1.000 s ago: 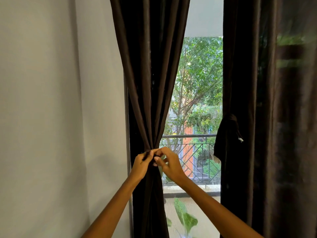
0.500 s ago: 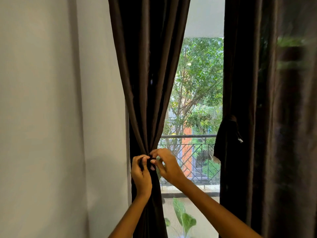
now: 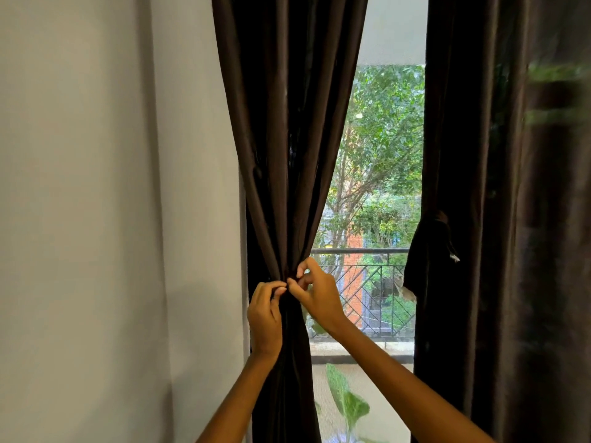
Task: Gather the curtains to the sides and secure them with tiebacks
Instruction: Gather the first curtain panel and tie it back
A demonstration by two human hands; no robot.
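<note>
- Right curtain (image 3: 499, 193): dark, hangs full height at right of window, a bunched fold of its fabric at mid height.
- Left curtain (image 3: 287, 139): dark, gathered to a narrow waist beside the left wall (image 3: 96, 219).
- Left hand (image 3: 265, 318): at the waist, fingers curled, pinching fabric or tie there; can't tell which.
- Right hand (image 3: 319, 295): fingertips pinching same spot, touching left hand's.
- Tieback: not distinguishable against dark cloth.

the left hand (image 3: 264, 318) has turned upright since a second ago, with its arm now coming straight up from the bottom middle. its fingertips (image 3: 279, 290) now curl in beside the right hand (image 3: 319, 295).
</note>
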